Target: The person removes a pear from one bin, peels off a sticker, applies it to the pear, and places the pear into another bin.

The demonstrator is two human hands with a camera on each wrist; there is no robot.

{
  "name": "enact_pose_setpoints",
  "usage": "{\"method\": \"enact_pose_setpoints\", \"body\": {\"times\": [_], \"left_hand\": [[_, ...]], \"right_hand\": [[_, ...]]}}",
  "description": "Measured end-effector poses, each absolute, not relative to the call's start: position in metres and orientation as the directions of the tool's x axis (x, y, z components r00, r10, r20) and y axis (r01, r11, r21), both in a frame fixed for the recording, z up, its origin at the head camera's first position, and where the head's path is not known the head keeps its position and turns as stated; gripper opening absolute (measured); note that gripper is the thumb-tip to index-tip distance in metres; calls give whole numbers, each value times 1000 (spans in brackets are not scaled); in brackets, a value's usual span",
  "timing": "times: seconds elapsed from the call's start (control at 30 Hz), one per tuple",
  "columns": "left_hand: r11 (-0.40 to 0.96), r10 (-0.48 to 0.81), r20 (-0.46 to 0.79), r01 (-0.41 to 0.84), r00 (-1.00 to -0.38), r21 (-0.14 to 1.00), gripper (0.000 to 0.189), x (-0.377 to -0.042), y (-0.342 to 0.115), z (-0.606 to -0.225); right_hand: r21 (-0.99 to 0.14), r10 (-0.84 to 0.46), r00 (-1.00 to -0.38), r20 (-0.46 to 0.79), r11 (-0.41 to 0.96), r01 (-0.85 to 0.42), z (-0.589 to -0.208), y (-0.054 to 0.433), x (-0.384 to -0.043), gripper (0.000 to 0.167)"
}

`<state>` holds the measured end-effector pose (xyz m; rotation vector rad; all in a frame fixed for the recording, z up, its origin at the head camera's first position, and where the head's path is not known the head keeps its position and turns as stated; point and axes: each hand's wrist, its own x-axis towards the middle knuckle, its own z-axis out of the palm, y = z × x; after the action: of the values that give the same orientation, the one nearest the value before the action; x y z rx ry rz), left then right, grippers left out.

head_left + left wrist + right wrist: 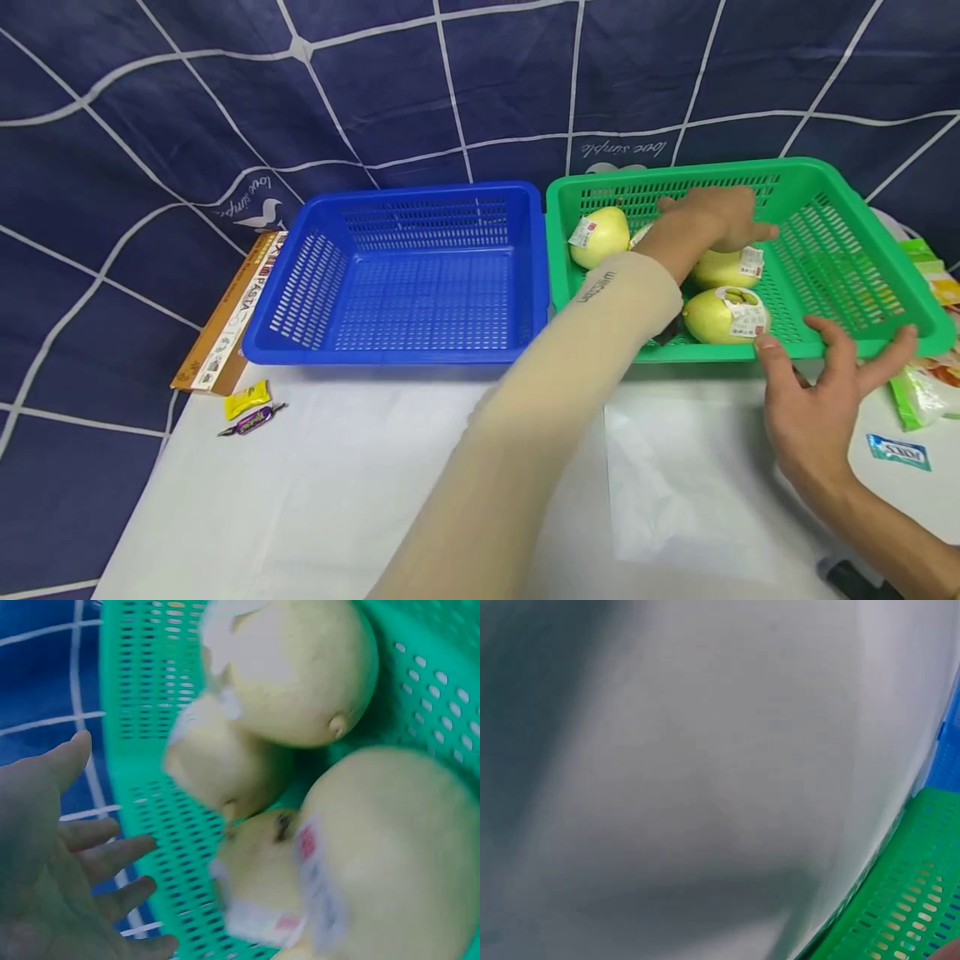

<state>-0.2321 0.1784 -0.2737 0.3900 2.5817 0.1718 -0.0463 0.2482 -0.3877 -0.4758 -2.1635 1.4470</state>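
Inside the green basket (795, 267) lie several pale yellow-green pears with white labels. One pear (600, 237) sits at the left, another pear (726, 317) near the front rim. My left hand (708, 217) reaches over the back of the basket, its forearm crossing in front of some pears. Up close in the left wrist view, the left hand (64, 862) has loosely spread fingers and holds nothing, beside the stacked pears (300, 671). My right hand (817, 400) rests with spread fingers at the green basket's front rim, thumb close to the front pear.
A blue basket (435, 292) adjoins the green one on the left. Beyond it leans a pasta box (232, 317), with a yellow packet (246, 400) and a purple-wrapped candy (255, 419) nearby. At right lie a blue packet (898, 452) and green-edged food bags (930, 387).
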Motion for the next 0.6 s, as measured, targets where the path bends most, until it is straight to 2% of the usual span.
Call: {"method": "enact_pose_setpoints", "body": {"times": [0.2, 0.33, 0.43, 0.47, 0.6], "left_hand": [[872, 489, -328, 455, -809, 178, 71, -218, 132, -239], [823, 568, -176, 551, -804, 139, 73, -196, 82, -227], [797, 601, -62, 594, -797, 108, 71, -176, 37, -229], [789, 610, -24, 604, -792, 110, 70, -169, 22, -231], [751, 632, 122, 644, -765, 147, 65, -138, -37, -245]], "right_hand": [[-924, 503, -850, 157, 380, 54, -387, 252, -43, 43], [-918, 476, -879, 36, 362, 159, -377, 257, -38, 50], [-887, 395, -918, 5, 426, 179, -369, 257, -28, 54], [-880, 351, -936, 19, 451, 151, -367, 256, -24, 54], [-845, 97, -977, 188, 522, -111, -355, 238, -5, 50]]}}
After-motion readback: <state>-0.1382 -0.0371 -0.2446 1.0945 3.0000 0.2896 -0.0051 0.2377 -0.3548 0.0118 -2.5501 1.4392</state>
